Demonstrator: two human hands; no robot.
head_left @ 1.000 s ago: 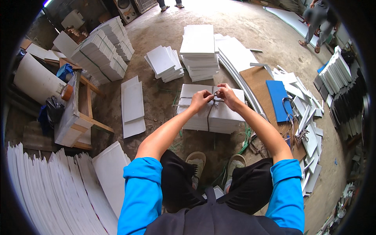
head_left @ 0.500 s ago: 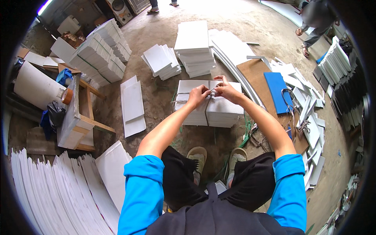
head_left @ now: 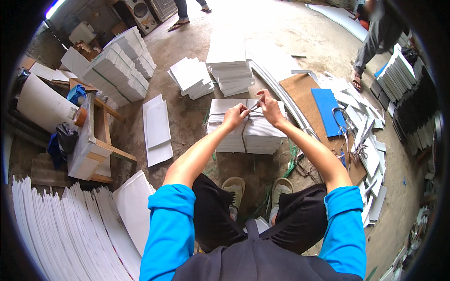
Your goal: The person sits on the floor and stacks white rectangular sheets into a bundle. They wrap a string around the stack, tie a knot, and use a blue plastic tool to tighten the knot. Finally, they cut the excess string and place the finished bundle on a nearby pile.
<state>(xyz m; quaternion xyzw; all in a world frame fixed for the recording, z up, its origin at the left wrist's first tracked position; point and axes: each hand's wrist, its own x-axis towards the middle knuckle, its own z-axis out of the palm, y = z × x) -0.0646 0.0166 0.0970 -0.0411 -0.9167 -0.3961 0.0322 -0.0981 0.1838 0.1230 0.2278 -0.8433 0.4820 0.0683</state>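
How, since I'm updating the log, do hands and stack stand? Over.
Left hand, right hand pinching cord. White stack: cord wrapped across top and front. Green strands right of stack, clear of hands.

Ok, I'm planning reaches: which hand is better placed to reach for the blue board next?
Probably the right hand: the blue board lies to its right, farther from the left hand. Both hands seem to pinch the strap, though.
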